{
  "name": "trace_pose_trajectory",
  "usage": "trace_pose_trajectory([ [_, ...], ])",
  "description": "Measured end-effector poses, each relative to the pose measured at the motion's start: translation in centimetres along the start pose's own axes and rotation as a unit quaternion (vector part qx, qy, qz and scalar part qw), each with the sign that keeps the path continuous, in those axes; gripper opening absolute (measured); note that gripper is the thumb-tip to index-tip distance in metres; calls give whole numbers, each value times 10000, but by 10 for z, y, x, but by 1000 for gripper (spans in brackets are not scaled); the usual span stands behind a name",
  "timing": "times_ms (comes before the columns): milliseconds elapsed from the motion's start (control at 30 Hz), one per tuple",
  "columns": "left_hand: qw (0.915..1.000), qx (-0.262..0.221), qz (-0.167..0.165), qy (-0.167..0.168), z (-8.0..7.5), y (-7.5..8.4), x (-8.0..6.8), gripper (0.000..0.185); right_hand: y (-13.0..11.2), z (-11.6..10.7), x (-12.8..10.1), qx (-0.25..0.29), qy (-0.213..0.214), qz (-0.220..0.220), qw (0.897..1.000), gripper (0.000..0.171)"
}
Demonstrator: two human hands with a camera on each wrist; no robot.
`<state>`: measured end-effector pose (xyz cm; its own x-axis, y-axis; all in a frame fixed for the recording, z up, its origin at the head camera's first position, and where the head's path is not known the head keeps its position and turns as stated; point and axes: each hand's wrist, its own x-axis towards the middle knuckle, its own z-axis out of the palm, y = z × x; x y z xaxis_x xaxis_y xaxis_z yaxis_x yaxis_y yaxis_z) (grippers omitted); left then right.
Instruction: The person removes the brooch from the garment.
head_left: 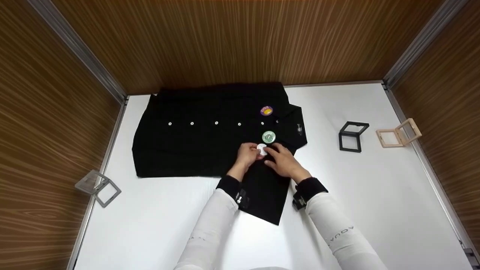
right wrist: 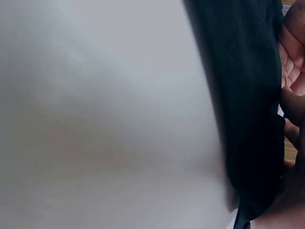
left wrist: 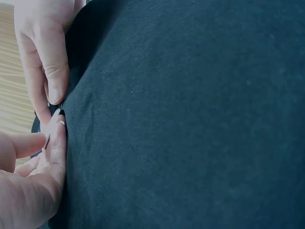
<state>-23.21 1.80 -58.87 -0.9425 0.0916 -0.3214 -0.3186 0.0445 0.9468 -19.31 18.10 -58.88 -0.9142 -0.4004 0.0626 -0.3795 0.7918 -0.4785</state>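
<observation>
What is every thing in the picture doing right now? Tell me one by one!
black shirt: spread flat on the table, buttoned.
white badge: pinched between both hands, on the shirt.
green badge: sits on the shirt.
purple badge: sits on the shirt near the collar.
left hand: pinches the white badge.
right hand: holds the white badge too.
black box: open.
wooden box: open.
clear box: open.

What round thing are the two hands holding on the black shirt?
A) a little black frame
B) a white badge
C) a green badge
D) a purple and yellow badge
B: in the head view the left hand and the right hand pinch a round white badge over the black button-up shirt; the round green badge sits just beyond it, untouched.
</observation>
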Motion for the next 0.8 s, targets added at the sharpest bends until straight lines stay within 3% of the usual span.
trace_pose_trajectory([
  [500, 9992, 356, -41, 152, 3, 0, -1, 21, 6, 2, -5, 472, 129, -22, 9988, 50],
  [800, 9969, 663, 336, 274, 8, 1, -3, 32, 11, -6, -4, 1081, -80, 294, 9937, 63],
])
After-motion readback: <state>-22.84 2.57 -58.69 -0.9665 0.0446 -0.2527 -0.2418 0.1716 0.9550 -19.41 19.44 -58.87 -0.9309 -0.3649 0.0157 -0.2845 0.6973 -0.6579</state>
